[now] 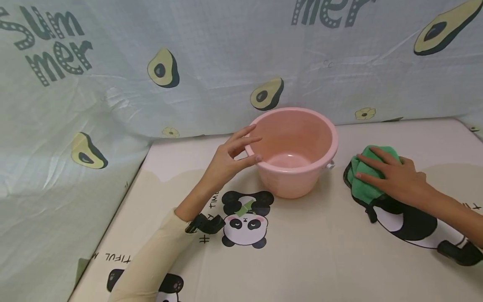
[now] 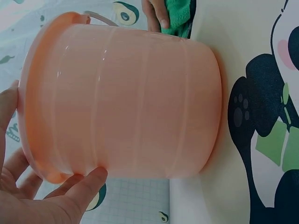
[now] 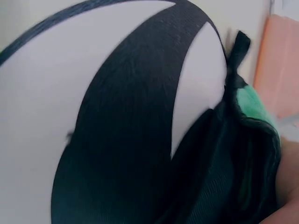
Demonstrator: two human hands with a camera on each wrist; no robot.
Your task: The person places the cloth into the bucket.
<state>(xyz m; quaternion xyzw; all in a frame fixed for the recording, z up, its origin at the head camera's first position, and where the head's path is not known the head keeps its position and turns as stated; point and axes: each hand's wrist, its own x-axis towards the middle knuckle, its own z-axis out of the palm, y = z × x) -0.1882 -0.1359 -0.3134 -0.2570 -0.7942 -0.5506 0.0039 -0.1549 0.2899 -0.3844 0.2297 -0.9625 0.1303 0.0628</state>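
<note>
A pink bucket [image 1: 290, 184] stands upright near the back edge of the table. At its left rim, my left hand [image 1: 226, 157] grips it with fingers and thumb spread. The left wrist view shows fingertips of my left hand [image 2: 56, 200] against the outer wall of the bucket [image 2: 135, 102]. To the right of the bucket, my right hand [image 1: 400, 178] lies with extended fingers on top of a folded green cloth [image 1: 364, 184] with a dark edge. Dark folds of the cloth [image 3: 205, 182] and part of my right hand [image 3: 285, 191] show in the right wrist view.
A light tabletop [image 1: 302, 251] carries printed pandas and lettering. Behind it and along the left hangs a pale curtain [image 1: 211, 50] with avocado prints. A small light fitting [image 1: 330, 165] sits on the bucket's right side.
</note>
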